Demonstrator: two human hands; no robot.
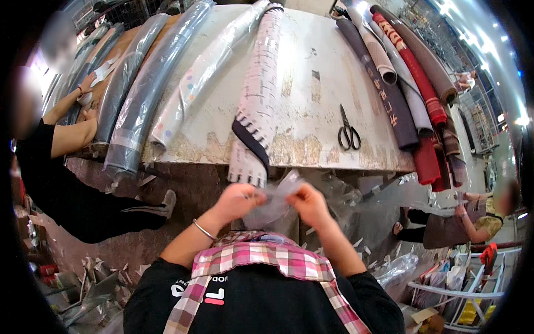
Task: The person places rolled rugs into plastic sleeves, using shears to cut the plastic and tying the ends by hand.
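Note:
A sheet of clear plastic film (275, 207), smeared by motion, stretches between my two hands just off the table's front edge. My left hand (239, 200), with a silver bangle at its wrist, is closed on one side of the film. The fingers of my right hand (308, 201) pinch the other side. Right in front of them, a rolled white rug (260, 83) with faint grey marks and a dark, stitched-looking edge band lies lengthwise on the table. Its near end hangs past the table edge, close to my left hand.
Black-handled scissors (349, 133) lie on the worn white table (311, 114). Plastic-wrapped rolls (147, 94) lie left; unwrapped rolls, including a red one (409, 61), lie right. A co-worker (67, 161) reaches in from the left; another person (464, 222) stands right, near a white metal rack (453, 293).

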